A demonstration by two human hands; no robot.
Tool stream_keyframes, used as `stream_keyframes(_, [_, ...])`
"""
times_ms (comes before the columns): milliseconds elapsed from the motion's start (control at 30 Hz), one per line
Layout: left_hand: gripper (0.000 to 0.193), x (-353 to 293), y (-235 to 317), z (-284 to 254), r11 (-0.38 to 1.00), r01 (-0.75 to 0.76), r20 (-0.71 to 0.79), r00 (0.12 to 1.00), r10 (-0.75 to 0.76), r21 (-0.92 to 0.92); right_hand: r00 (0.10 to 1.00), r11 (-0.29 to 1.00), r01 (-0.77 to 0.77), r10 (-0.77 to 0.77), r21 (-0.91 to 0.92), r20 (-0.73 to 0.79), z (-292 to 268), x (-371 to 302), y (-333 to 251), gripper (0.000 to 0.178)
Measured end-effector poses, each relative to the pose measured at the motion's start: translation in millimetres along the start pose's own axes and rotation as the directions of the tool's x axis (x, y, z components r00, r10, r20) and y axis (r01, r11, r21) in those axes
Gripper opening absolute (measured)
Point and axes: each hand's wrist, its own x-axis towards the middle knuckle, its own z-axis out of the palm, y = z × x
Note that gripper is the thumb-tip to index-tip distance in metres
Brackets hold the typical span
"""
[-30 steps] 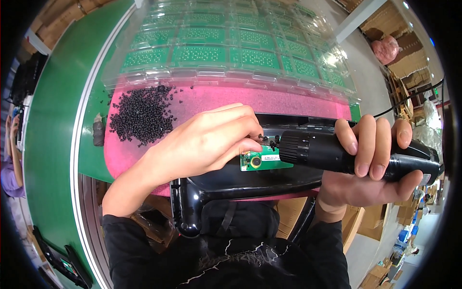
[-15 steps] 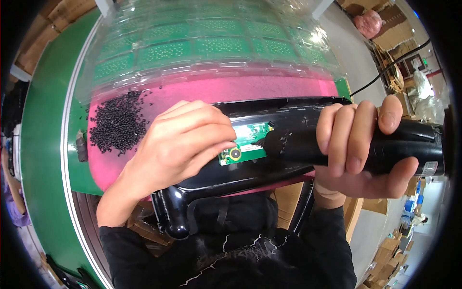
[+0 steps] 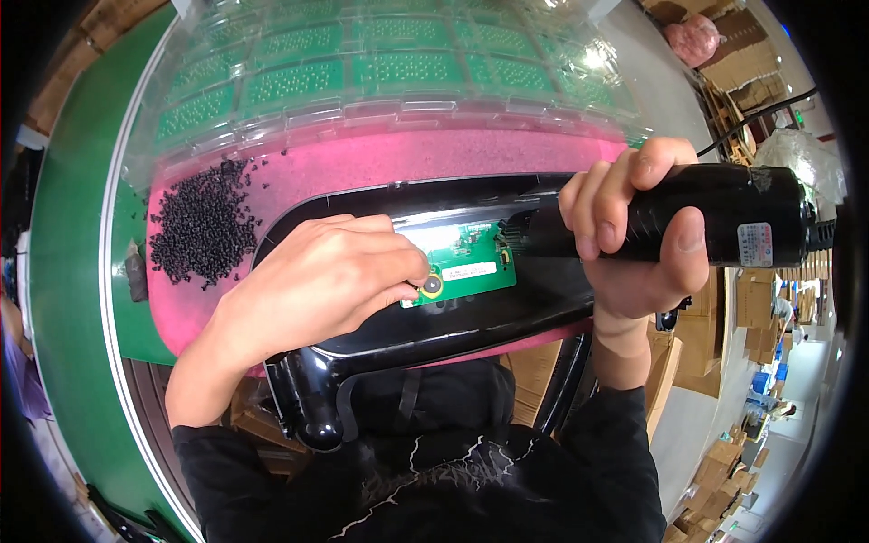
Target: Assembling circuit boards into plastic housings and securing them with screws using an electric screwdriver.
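Note:
A black plastic housing (image 3: 507,312) with a rounded rim lies across the pink mat, and a green circuit board (image 3: 484,282) with a white label and a round black part sits inside it. My left hand (image 3: 321,281) rests over the housing's left part, thumb and fingertips pinched at the board's left end beside the round part. What they pinch is hidden. My right hand (image 3: 634,213) is wrapped round a thick black corded electric screwdriver (image 3: 715,213), held almost level. Its dark front end reaches over the board's right edge; the tip cannot be made out.
A pile of small black screws (image 3: 204,222) covers the left of the pink mat (image 3: 471,149). Behind it stand clear plastic trays (image 3: 407,68) of green boards. The green table (image 3: 81,235) runs along the left. Cardboard boxes (image 3: 697,348) stand to the right.
My right hand has turned the screwdriver, lifting its rear end and bringing its label into view. My left fingers stay at the board's left end. The whole view has shifted slightly.

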Motion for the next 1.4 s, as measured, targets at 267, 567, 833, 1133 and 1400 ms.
stream_keyframes(267, [0.013, -2, 3, 0, 0.994, 0.110, 0.043, 0.993, -0.111, 0.028, 1.000, 0.999, -0.008, 0.008, -0.036, 0.005, 2, -2, -1, 0.042])
stream_keyframes(567, [0.012, -2, 6, 0, 0.984, 0.176, 0.032, 0.984, -0.175, -0.017, 0.991, 0.992, -0.085, 0.094, -0.097, 0.093, 5, 6, 1, 0.039])
stream_keyframes(833, [0.012, -3, 4, -1, 0.973, 0.230, 0.059, 0.972, -0.229, -0.013, 0.996, 0.990, -0.051, 0.059, -0.132, 0.063, 9, 5, 6, 0.042])
stream_keyframes(1133, [0.014, 3, 3, -3, 0.968, 0.128, -0.046, 0.989, -0.141, -0.217, 0.976, 0.945, 0.088, -0.144, 0.314, 0.161, 31, 0, -28, 0.041])
stream_keyframes(1400, [0.011, -1, -2, 1, 0.994, -0.003, -0.249, 0.968, -0.024, -0.108, 0.964, 0.954, 0.103, -0.166, 0.282, 0.208, 39, 8, -20, 0.043])
